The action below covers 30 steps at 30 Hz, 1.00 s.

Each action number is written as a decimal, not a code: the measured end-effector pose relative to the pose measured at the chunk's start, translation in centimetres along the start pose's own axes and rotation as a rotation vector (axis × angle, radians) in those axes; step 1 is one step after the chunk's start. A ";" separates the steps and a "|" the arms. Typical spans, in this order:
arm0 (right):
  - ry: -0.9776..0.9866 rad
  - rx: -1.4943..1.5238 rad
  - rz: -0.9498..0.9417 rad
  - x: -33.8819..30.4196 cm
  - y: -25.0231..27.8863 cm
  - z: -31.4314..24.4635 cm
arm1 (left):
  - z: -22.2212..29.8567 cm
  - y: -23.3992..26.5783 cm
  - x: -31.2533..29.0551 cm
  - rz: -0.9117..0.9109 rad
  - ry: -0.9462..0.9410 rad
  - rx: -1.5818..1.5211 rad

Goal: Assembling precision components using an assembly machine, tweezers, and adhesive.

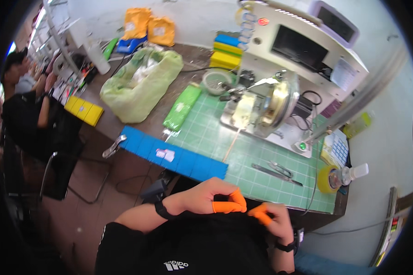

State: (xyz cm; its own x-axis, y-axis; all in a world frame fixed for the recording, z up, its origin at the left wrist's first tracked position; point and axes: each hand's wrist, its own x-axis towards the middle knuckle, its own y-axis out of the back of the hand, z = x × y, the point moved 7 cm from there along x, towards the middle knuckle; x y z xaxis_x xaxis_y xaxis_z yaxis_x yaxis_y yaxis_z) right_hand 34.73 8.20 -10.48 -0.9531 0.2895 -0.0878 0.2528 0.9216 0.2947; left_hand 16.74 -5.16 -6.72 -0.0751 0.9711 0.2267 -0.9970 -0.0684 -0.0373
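Close to my body, at the bench's front edge, both hands are raised with orange finger covers on thumb and forefinger. My left hand [211,195] has its fingertips pinched together. Just right of it, and apart from it, my right hand [275,219] is pinched too. Whatever the fingertips hold, if anything, is too small to make out. Beyond them lies a long blue segmented strip [188,164] with a white label. Slim dark tweezers [276,174] and small metal snips [282,169] rest on the green gridded mat [248,160].
A white bench machine [298,142] with a round metal wheel [276,105] and dark screen stands at the back. A thin stick [232,144] slants toward the blue strip. Farther left are a green packet [182,107] and pale plastic bag [133,98]. Another person [27,101] sits far left.
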 end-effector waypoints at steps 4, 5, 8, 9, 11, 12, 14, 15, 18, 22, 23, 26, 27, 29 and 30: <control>-0.055 0.055 0.166 -3.1 4.3 -1.8 | 1.6 0.0 -1.1 -0.084 -0.104 -0.265; -0.029 0.024 0.181 -4.3 5.6 -2.2 | 2.0 -0.1 -1.3 -0.087 -0.117 -0.324; -0.132 -0.262 0.203 -8.6 10.3 -3.1 | 2.1 0.2 -2.1 -0.081 -0.125 -0.445; -0.234 -0.300 0.241 -10.7 12.2 -2.7 | 2.1 0.4 -2.2 -0.086 -0.125 -0.478; -0.274 -0.324 0.515 -14.4 15.3 -2.9 | 2.7 0.6 -2.3 -0.089 -0.125 -0.477; -0.320 -0.432 0.558 -15.4 16.6 -2.9 | 2.6 0.6 -2.5 -0.089 -0.106 -0.465; -0.391 -0.654 0.542 -16.1 17.2 -4.1 | 2.3 -0.3 -2.3 -0.078 -0.133 -0.416; -0.455 -0.863 0.524 -16.4 17.4 -4.9 | 2.3 -0.6 -2.2 -0.071 -0.152 -0.355; -0.241 -1.010 0.516 -11.9 11.4 -9.9 | 3.2 -2.5 -1.2 -0.152 -0.214 -0.133; 0.159 -0.647 0.128 -2.5 3.5 -13.6 | 3.2 -3.7 -1.7 -0.207 -0.288 0.075; 0.208 -0.486 -0.088 -0.2 1.3 -13.9 | 3.2 -3.8 -2.3 -0.170 -0.294 0.111; 0.261 -0.268 -0.396 3.4 -3.8 -13.2 | 2.9 -3.6 -3.2 -0.125 -0.296 0.164; 0.223 -0.179 -0.481 3.6 -4.8 -12.3 | 2.9 -3.5 -3.3 -0.134 -0.283 0.153; 0.314 -0.117 -0.428 3.9 -4.5 -12.3 | 3.0 -3.2 -2.5 -0.145 -0.308 0.126; 0.248 -0.036 -0.397 3.7 -4.4 -11.7 | 2.6 -3.2 -2.2 -0.155 -0.281 0.104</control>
State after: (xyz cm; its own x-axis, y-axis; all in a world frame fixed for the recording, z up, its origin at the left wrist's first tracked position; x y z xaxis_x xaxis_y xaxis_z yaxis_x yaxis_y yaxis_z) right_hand 28.14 2.18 -0.94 -0.9870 -0.1584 0.0279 -0.1415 0.9377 0.3172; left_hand 20.08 -7.65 -4.52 0.0890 0.8716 0.4820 -0.9927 0.0380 0.1146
